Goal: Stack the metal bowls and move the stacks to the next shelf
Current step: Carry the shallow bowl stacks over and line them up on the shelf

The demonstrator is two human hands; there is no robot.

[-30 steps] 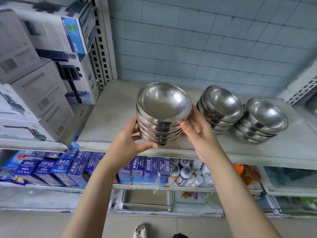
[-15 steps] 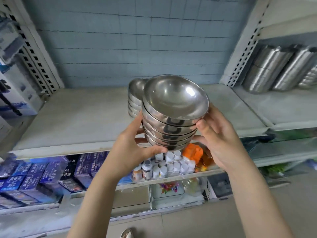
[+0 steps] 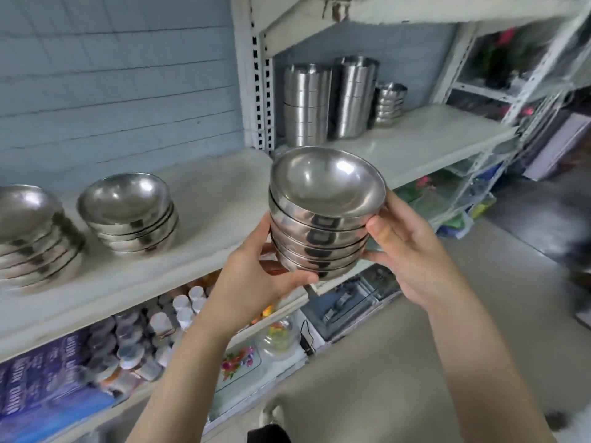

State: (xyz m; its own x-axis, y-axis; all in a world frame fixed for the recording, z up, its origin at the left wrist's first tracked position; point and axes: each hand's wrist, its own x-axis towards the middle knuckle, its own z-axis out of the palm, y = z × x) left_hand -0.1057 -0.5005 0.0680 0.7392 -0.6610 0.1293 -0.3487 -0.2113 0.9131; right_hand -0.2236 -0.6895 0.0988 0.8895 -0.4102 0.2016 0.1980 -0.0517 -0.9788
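Two bare hands hold a stack of shiny round metal bowls (image 3: 324,215) in the air, in front of the spot where two white shelf boards meet. The left hand (image 3: 256,282) cups the stack from below and from its left side, its thumb pressed across the lowest bowl and its fingers wrapped behind. The right hand (image 3: 412,254) clamps the right side, its thumb (image 3: 382,233) lying against the upper bowls and its other fingers curled around the back. The stack is tilted a little toward the camera, so that the hollow of its top bowl shows. On the near white shelf (image 3: 204,225) to the left stand two more stacks of the same steel bowls: one (image 3: 128,212) near the middle of the board and another (image 3: 35,235) at the left edge of the view, both blurred. On the next white shelf (image 3: 425,135) to the right, beyond a perforated white upright (image 3: 260,91), stand tall stacks of cylindrical steel containers (image 3: 329,100) and a smaller stack of steel dishes (image 3: 388,103) against the blue wall.
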